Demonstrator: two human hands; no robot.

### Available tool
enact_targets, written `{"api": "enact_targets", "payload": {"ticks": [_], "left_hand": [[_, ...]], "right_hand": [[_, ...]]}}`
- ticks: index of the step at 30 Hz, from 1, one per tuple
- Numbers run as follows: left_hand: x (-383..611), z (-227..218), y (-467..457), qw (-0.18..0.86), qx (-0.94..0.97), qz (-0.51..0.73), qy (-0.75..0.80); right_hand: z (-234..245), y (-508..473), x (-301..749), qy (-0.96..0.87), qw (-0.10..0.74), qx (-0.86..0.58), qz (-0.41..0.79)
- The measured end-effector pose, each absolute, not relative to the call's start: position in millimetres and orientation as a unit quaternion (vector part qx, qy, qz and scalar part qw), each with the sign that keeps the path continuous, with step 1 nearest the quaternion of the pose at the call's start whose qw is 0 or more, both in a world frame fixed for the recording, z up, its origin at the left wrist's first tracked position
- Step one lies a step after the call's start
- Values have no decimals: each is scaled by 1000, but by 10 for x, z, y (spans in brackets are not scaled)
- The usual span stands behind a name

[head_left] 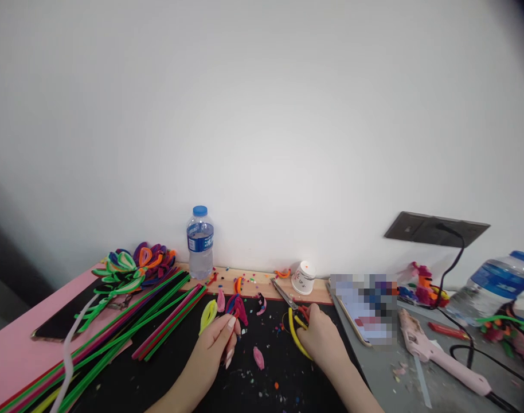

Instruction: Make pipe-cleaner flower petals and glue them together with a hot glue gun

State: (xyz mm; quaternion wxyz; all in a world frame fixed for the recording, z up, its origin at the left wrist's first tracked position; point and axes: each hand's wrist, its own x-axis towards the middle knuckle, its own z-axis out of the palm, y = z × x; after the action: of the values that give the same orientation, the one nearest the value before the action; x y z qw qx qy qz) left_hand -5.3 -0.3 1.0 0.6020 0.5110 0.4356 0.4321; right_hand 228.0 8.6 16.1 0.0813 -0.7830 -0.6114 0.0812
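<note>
My left hand (214, 344) rests on a black mat (262, 384), fingers pinched on a small bundle of looped pipe-cleaner petals (237, 307) in red, blue and magenta. A yellow-green petal loop (207, 315) lies just left of it. My right hand (324, 338) is closed over the yellow-handled scissors (293, 321), whose blades (282, 292) point up and left. A loose pink petal (258, 357) lies on the mat between the two hands.
Long green, red and pink pipe cleaners (128, 327) fan out at left beside a pile of finished petals (135, 267) and a dark phone (64, 318). A water bottle (200, 242), a small white cup (304, 277), a tablet (365, 307), a pink glue gun (438, 355) and another bottle (489, 289) stand around.
</note>
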Motion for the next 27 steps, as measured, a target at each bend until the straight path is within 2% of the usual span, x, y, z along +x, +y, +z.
{"api": "enact_targets", "payload": {"ticks": [3, 7, 15, 21, 27], "left_hand": [[-56, 9, 1, 598, 511, 434, 439], [-73, -38, 5, 594, 512, 435, 442], [-82, -90, 33, 587, 523, 434, 440], [-89, -79, 32, 579, 527, 434, 445], [-81, -62, 14, 573, 527, 446, 443]], "right_hand": [[195, 83, 2267, -600, 113, -787, 90], [233, 78, 2216, -616, 202, -754, 109], [112, 87, 2083, -635, 292, -651, 297], [236, -37, 2037, -703, 254, -594, 298], [359, -170, 1930, -742, 171, -606, 229]]}}
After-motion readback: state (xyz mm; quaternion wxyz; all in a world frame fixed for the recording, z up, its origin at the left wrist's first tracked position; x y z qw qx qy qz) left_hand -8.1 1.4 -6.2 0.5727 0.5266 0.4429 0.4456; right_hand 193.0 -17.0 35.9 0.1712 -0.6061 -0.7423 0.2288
